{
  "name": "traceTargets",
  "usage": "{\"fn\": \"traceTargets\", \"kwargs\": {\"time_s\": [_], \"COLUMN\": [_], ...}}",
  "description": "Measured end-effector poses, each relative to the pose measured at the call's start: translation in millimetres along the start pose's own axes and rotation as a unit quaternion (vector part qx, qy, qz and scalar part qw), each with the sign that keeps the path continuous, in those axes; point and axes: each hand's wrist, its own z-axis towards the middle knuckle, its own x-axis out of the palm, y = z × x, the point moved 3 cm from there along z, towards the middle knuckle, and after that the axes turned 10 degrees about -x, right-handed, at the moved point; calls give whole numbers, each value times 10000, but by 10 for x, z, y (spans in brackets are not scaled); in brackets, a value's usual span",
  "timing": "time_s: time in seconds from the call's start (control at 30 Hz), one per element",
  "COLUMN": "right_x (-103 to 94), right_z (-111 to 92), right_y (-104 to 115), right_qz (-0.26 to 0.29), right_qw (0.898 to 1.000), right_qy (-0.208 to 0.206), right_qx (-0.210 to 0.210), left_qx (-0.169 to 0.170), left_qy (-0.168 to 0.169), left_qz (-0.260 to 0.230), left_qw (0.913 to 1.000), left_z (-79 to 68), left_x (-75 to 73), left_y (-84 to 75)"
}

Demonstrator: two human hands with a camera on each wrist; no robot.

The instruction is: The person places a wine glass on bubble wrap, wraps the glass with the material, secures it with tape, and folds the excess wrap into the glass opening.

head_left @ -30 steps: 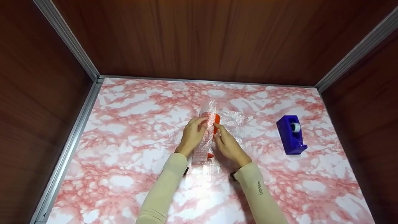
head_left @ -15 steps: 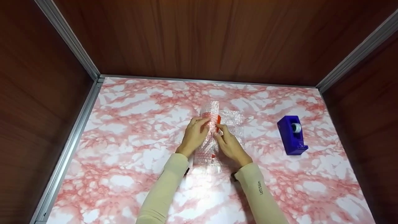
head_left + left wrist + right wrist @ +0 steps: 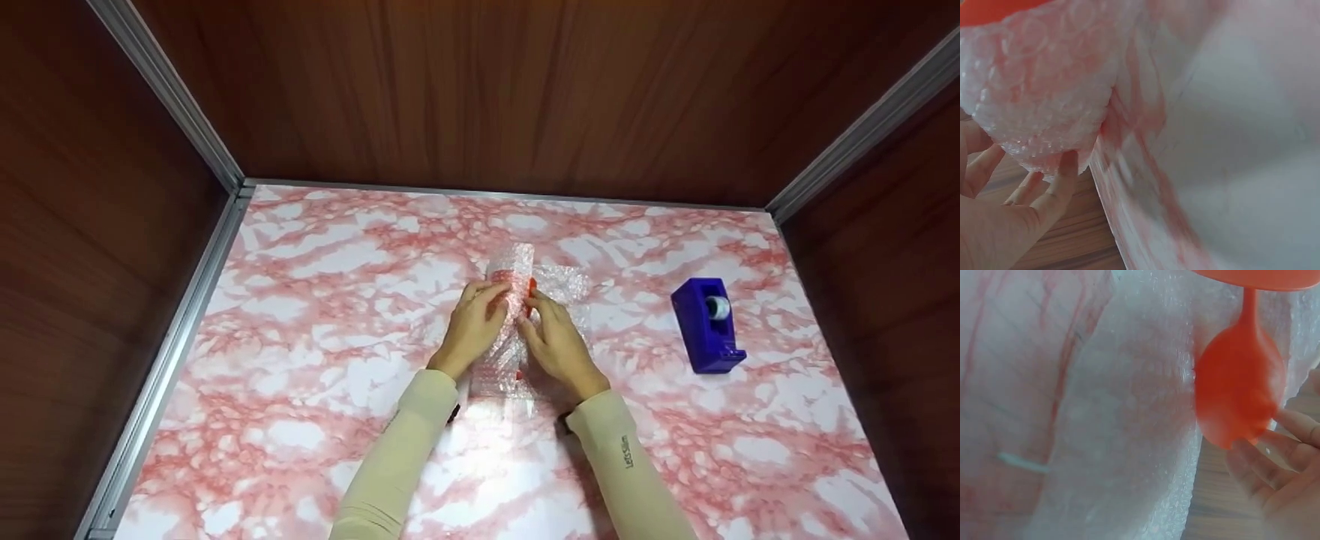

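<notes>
An orange goblet (image 3: 1238, 377) lies on its side in a sheet of bubble wrap (image 3: 564, 282), its foot, stem and bowl showing in the right wrist view. One side of the sheet is folded over it, so in the head view only orange slivers show. My left hand (image 3: 474, 324) holds the folded wrap against the goblet, fingers curved round it; in the left wrist view its fingertips press the bubbles. My right hand (image 3: 561, 343) grips the goblet's bowl at the fold's edge, fingertips on the orange surface in the right wrist view.
To the right stands a purple tape dispenser (image 3: 701, 330) with a roll of clear tape (image 3: 718, 307). The table (image 3: 315, 337) has a red-and-white marbled top. Dark wood panels (image 3: 465, 97) with metal edging rise at the back and both sides.
The folded wrap has moved right over the goblet, leaving less orange visible. Both hands have shifted slightly right with it.
</notes>
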Motion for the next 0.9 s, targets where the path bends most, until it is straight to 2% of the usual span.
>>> {"fn": "traceTargets", "kwargs": {"time_s": [0.17, 0.33, 0.63, 0.9], "right_x": [-23, -19, 34, 61], "right_z": [-26, -43, -63, -77], "right_y": [-23, -33, -65, -90], "right_qz": [105, 168, 638, 944], "right_qw": [9996, 9995, 9975, 9945], "right_qy": [79, 17, -34, -42], "right_qx": [268, 260, 311, 462], "left_qx": [-216, -466, -375, -483], "left_qy": [-16, 142, 275, 402], "left_qz": [-139, -152, -214, -9], "left_qw": [9997, 9987, 9987, 9980], "left_z": [9, 9, 7, 1], "left_x": [16, 30, 8, -5], "left_y": [32, 54, 49, 20]}}
